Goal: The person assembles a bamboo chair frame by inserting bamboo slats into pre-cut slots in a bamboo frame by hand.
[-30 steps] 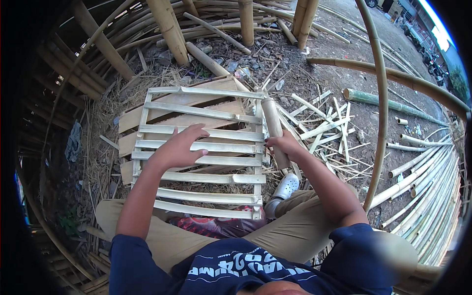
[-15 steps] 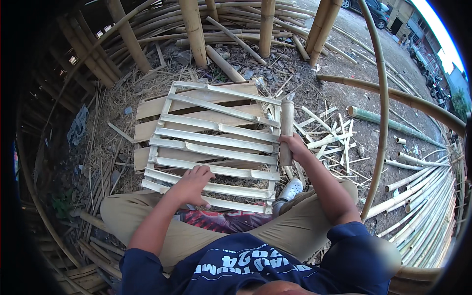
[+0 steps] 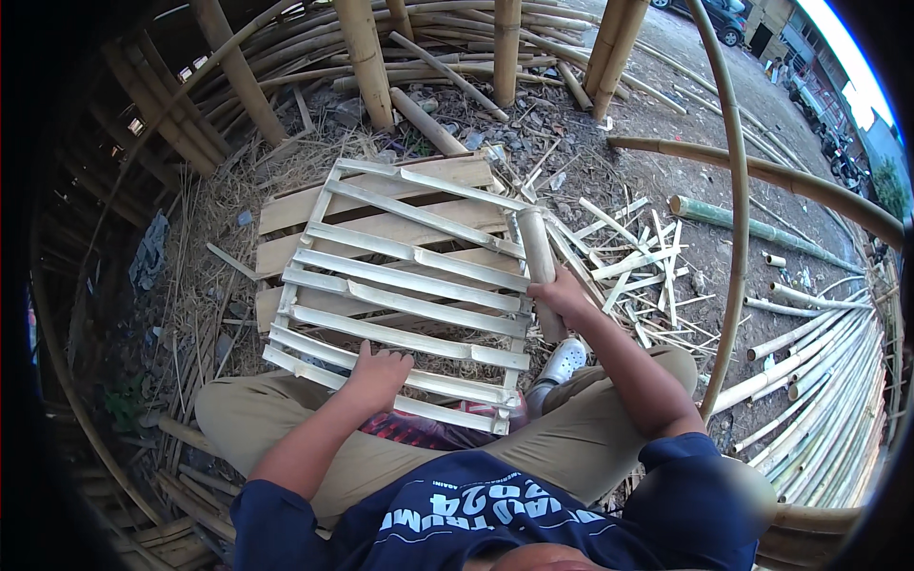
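A frame of pale split-bamboo slats point(image 3: 409, 293) lies tilted before my crossed legs, the slats fixed across two side strips. Curled over a slat near its front edge, my left hand point(image 3: 379, 374) grips the frame. My right hand point(image 3: 564, 293) is wrapped round a short, thick bamboo piece point(image 3: 536, 243), held along the frame's right side strip. Whether the bamboo piece touches the strip I cannot tell. Beneath the frame are wide, flat wooden boards point(image 3: 286, 249).
Split bamboo offcuts point(image 3: 647, 262) are scattered to the right. Farther right lie a green bamboo pole point(image 3: 762, 233) and a fanned stack of poles point(image 3: 819, 400). A bent pole point(image 3: 738, 190) rises beside my right arm. Upright bamboo posts point(image 3: 362, 67) stand beyond the boards.
The frame has shifted slightly toward me and left, its right side most. My right hand and the bamboo piece moved left, and the piece tilted. My left hand's fingers have curled more.
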### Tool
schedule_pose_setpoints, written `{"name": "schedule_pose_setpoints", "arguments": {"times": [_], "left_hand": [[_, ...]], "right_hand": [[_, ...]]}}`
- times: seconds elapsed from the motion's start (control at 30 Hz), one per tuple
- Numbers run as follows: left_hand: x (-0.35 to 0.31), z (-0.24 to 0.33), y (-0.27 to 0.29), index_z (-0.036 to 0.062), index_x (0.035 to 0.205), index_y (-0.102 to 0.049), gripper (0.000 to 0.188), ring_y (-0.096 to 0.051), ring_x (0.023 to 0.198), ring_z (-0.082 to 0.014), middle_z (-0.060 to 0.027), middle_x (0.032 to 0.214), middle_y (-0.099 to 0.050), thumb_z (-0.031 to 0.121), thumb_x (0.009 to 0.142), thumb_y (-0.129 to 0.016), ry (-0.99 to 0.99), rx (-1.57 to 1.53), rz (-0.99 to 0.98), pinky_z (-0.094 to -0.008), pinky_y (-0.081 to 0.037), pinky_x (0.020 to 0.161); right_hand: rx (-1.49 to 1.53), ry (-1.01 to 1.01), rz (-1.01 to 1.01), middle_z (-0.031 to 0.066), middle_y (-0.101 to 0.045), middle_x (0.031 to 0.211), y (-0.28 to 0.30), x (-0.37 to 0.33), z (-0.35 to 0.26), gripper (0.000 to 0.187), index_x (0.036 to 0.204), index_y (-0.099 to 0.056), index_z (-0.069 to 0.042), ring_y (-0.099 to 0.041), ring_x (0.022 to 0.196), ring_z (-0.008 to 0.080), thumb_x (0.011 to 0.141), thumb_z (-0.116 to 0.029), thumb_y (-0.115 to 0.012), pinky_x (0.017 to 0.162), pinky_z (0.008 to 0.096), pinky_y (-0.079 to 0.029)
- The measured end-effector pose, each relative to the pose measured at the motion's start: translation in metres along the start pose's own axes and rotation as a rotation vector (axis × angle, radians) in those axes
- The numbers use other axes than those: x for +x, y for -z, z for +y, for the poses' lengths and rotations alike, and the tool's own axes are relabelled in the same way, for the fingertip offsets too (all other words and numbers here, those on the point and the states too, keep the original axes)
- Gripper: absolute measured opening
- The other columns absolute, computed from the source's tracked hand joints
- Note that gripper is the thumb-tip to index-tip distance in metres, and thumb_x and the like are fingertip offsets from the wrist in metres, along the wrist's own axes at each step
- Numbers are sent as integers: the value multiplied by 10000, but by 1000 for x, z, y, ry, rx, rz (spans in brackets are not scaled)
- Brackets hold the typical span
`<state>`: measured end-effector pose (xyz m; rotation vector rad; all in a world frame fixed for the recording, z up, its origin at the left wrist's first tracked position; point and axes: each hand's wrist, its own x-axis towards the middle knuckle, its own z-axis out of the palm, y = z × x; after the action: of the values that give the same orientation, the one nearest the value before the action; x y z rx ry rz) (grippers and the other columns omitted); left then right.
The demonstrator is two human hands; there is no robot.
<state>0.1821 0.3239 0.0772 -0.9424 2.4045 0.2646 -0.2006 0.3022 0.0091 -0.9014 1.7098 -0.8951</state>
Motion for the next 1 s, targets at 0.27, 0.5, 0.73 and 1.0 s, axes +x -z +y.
{"name": "schedule_pose_setpoints", "arguments": {"times": [0.27, 0.5, 0.73, 1.0], "left_hand": [[8, -27, 25, 68, 1170, -666, 665, -689, 1119, -314, -139, 1117, -747, 287, 611, -954, 13, -94, -263, -467, -458, 1021], [8, -57, 43, 114, 1048, -772, 466, -729, 1008, -301, -109, 1041, -771, 255, 640, -948, 214, -123, -471, -423, -565, 868], [48, -30, 137, 65, 1003, -780, 200, -728, 980, -294, -126, 998, -768, 143, 819, -798, 169, -256, -46, -406, -562, 872], [221, -11, 175, 72, 1257, -672, 431, -638, 1169, -349, -135, 1236, -685, 109, 843, -785, -291, -392, 689, -446, -505, 1025]], "right_hand": [[-96, 37, -17, 174, -723, 980, -2, -29, -23, 531, 1172, -660, 71, -717, 842, 254, 753, -216, -816, 781, 395, -572], [-70, 81, -189, 193, -737, 968, -16, -34, -15, 512, 1110, -678, 87, -737, 851, 269, 727, -227, -808, 779, 392, -579], [-122, 35, -269, 209, -738, 973, -13, -39, -21, 563, 1115, -680, 83, -742, 886, 301, 697, -274, -803, 820, 395, -578], [-93, -31, -8, 225, -737, 1033, 26, 9, -21, 592, 1156, -667, 89, -743, 913, 310, 713, -280, -806, 816, 412, -585]]}}
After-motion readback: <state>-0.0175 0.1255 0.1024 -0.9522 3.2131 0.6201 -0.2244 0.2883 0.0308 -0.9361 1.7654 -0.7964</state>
